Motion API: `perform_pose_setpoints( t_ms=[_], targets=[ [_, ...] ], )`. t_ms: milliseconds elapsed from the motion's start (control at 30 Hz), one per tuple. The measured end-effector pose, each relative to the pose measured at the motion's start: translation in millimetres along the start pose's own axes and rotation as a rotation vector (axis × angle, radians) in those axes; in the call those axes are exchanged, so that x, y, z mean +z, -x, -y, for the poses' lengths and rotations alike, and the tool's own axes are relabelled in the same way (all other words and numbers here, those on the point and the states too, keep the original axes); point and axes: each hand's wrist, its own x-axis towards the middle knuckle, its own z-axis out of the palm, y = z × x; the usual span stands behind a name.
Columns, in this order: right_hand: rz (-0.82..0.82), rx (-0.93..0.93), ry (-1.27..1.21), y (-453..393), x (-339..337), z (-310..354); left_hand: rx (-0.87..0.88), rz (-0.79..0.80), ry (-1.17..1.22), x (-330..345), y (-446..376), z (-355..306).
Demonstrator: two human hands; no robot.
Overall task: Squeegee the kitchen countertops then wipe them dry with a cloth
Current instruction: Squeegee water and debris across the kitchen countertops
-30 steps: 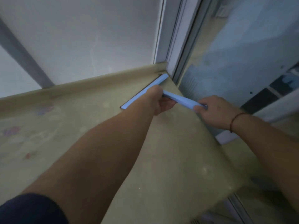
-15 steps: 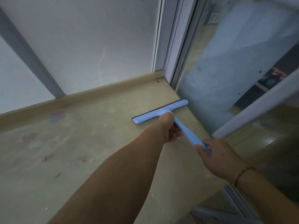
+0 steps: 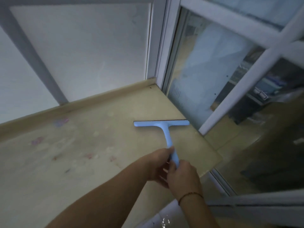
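Dragging toward the body, the left hand (image 3: pixel 160 163) is now gripping the handle instead of the neck by the blade, close above the right hand (image 3: pixel 184 176), which is clasping the handle's end. The squeegee (image 3: pixel 164 127) is sitting mid-counter (image 3: pixel 82 162), pulled back from the corner, so this stroke is nearing its finish.
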Motion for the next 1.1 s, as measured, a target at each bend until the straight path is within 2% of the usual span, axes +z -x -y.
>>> perform_pose_setpoints(
  t_ms=[100, 200, 267, 367, 500, 800, 1100],
  targets=[
    [0.051, -0.012, -0.027, 29, 11, 23, 0.007, -0.046, 0.131, -13, 8, 18],
    [0.138, -0.139, 0.077, 38, 11, 32, -0.044, -0.069, 0.088, -36, 25, 22],
    [0.119, -0.154, 0.131, 24, 8, 26, -0.047, -0.040, 0.091, -50, 32, 26],
    [0.114, -0.061, -0.121, -9, 12, 25, -0.038, -0.040, 0.098, -59, 39, 26],
    [0.351, 0.173, -0.546, -38, 35, 48, -0.015, -0.069, 0.011, -67, 46, 25],
    [0.362, 0.307, -0.759, -32, 98, 93, -0.044, -0.178, -0.180, -132, 71, 50],
    [0.352, 0.353, -0.850, 37, 146, 126, -0.065, -0.211, -0.283, -175, 122, 104]
  ],
)
